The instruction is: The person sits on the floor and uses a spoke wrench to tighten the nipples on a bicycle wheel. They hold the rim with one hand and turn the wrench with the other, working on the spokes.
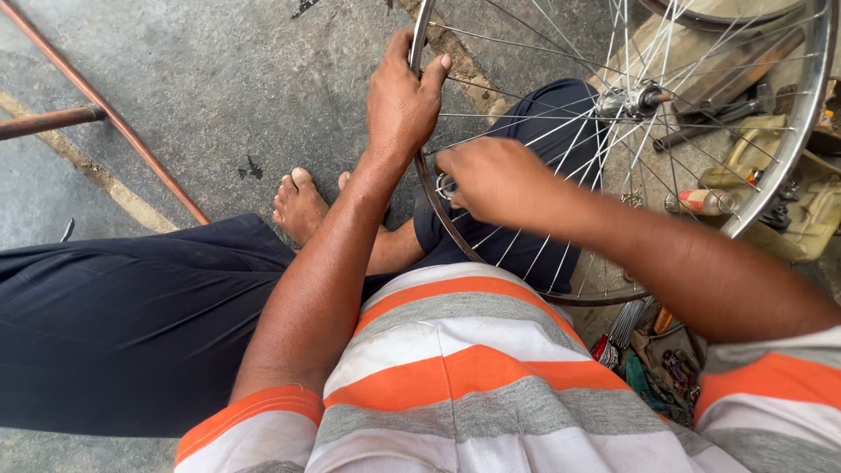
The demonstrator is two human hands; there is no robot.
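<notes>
Gripping the rim of the bicycle wheel [793, 131] with my left hand [401, 98], I have the fingers curled over its far edge and the thumb hooked on the near side. The wheel stands tilted over my lap and my folded leg, its hub [632, 98] off beyond my right forearm. My right hand [491, 180] sits just inside the rim, below the left one, fingers bunched together and pinching a small metal tool [447, 185] against a spoke end there; I cannot tell exactly what it is. Past the rim's far side, on the concrete floor [219, 79], lie a small bottle [705, 201] and a cluttered tool bag [802, 197]. Loose spokes [626, 322] lie under the rim's near edge.
</notes>
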